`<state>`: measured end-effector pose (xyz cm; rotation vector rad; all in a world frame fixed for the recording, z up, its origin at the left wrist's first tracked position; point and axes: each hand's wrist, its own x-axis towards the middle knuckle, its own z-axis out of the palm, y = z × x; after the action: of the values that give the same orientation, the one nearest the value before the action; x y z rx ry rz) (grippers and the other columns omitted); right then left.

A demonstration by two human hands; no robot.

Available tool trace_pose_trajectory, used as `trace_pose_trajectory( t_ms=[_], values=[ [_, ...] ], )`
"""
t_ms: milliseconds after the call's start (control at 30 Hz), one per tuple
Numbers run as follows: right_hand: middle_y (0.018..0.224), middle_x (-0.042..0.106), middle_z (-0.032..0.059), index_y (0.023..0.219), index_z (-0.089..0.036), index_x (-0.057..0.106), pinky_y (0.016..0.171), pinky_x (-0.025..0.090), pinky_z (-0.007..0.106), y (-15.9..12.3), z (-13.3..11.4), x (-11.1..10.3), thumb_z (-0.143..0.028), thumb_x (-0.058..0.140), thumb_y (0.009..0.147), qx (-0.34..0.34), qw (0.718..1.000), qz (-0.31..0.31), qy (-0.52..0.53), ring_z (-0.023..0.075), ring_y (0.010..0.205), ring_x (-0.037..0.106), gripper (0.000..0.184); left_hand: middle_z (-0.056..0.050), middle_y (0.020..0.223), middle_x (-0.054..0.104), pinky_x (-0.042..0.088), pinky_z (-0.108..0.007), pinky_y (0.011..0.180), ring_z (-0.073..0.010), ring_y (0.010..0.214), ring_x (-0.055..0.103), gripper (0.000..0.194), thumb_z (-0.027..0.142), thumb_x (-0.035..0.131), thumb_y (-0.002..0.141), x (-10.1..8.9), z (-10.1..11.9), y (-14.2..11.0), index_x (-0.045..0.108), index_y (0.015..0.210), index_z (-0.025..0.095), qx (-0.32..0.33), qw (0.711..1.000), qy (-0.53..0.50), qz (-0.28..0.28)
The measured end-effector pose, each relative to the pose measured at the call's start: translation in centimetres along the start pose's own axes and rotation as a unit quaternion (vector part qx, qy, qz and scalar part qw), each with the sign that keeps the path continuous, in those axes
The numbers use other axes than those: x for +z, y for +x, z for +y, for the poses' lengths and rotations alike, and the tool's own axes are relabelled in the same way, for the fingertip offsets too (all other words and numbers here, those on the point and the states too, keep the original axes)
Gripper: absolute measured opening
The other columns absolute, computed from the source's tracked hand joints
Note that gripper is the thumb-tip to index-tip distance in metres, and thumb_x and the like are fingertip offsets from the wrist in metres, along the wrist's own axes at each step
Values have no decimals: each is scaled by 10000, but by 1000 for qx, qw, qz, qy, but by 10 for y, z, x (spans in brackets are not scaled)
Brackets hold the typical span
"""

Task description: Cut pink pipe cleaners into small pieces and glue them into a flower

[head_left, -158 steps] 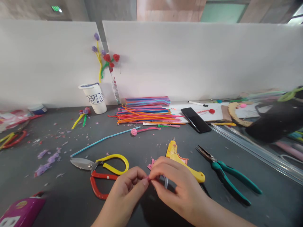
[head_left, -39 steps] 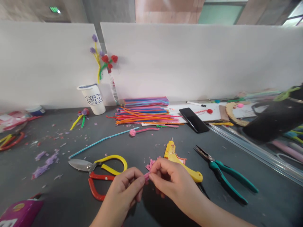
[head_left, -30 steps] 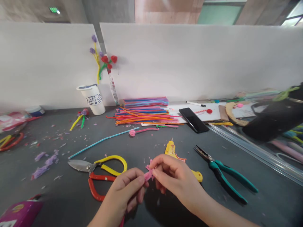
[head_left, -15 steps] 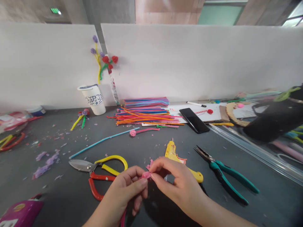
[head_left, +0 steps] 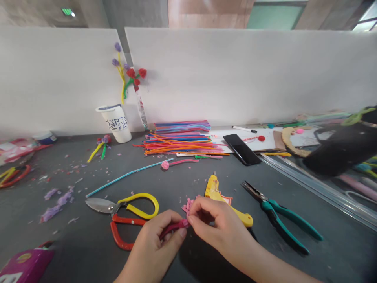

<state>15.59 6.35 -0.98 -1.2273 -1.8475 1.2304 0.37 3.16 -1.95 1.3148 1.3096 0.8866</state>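
My left hand (head_left: 157,241) is closed round a dark pink pipe cleaner (head_left: 173,226), which runs from the palm out between thumb and forefinger. At its tip the fingers of my right hand (head_left: 219,226) are pinched together, touching the end; whether a small pink piece sits between them is hidden. Just beyond the fingertips lies a little heap of cut pink pieces (head_left: 187,205), partly behind my right hand. A yellow hot glue gun (head_left: 212,188) rests behind that hand. Scissors (head_left: 126,220) with red and yellow handles lie left of my left hand.
Teal-handled pliers (head_left: 282,220) lie to the right. Behind are a pipe cleaner bundle (head_left: 182,145), a blue pipe cleaner (head_left: 126,175), a pink flower (head_left: 165,165), a phone (head_left: 241,149) and a paper cup (head_left: 116,124). Purple scraps (head_left: 60,202) and a magenta box (head_left: 28,265) sit left.
My left hand has turned, so the dark pink pipe cleaner now points toward my right fingertips. The light pink piece seen between the fingers half a second ago is now mostly hidden.
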Motion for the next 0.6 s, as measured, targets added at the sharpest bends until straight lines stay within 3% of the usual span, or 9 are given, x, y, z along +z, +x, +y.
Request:
trace_pose_trajectory(
  t_ms=[200, 600],
  values=[
    [592, 505, -37, 633, -189, 477, 498, 337, 193, 0, 0, 0, -163, 468, 738, -1, 1000, -8, -19, 92, 552, 462, 109, 16, 567, 497, 349, -203, 523, -127, 557, 462, 200, 272, 478, 788, -2, -1, 0, 600, 657, 184, 11, 999, 44, 4],
    [592, 512, -34, 654, -185, 503, 484, 333, 194, -1, -1, 0, -160, 463, 743, 7, 1000, -19, 7, 91, 547, 459, 101, 18, 523, 516, 350, -214, 530, -122, 533, 465, 204, 273, 514, 753, -2, 3, 1, 582, 588, 174, -23, 999, 35, 27]
  ],
)
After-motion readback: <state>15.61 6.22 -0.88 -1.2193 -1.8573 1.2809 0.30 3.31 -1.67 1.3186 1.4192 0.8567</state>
